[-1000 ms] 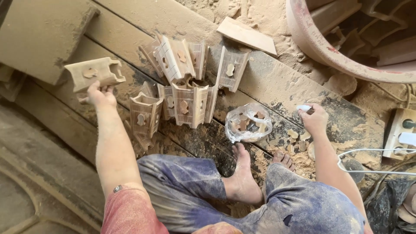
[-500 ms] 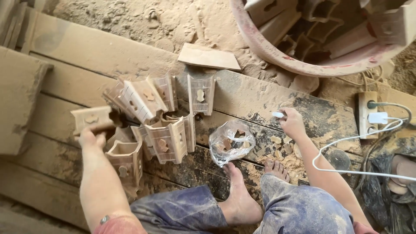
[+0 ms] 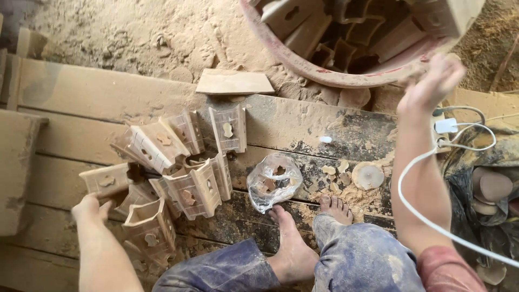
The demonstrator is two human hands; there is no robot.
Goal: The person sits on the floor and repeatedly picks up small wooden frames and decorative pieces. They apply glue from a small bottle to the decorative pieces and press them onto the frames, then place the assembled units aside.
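My left hand (image 3: pixel 91 210) grips the lower edge of a tan clay piece with a keyhole cutout (image 3: pixel 106 179), at the left of a pile of several similar clay pieces (image 3: pixel 189 162) on a dusty wooden board (image 3: pixel 292 121). My right hand (image 3: pixel 432 84) is raised and blurred at the rim of a big reddish tub (image 3: pixel 324 67) full of clay pieces. Its fingers reach up just under a clay block (image 3: pixel 451 19) that sticks out over the rim. Whether they touch the block is unclear. A small white object (image 3: pixel 326 139) lies on the board.
My bare feet (image 3: pixel 294 243) rest on the board beside a crumpled clear plastic bag (image 3: pixel 273 181). A round clay disc (image 3: pixel 367 176) and scraps lie to its right. A flat clay slab (image 3: pixel 235 83) sits near the tub. A white cable and plug (image 3: pixel 448 127) run at the right.
My left hand brought its clay piece down to the pile's left side. My right hand left the small white object on the board and rose to the tub. The view shifted toward the tub.
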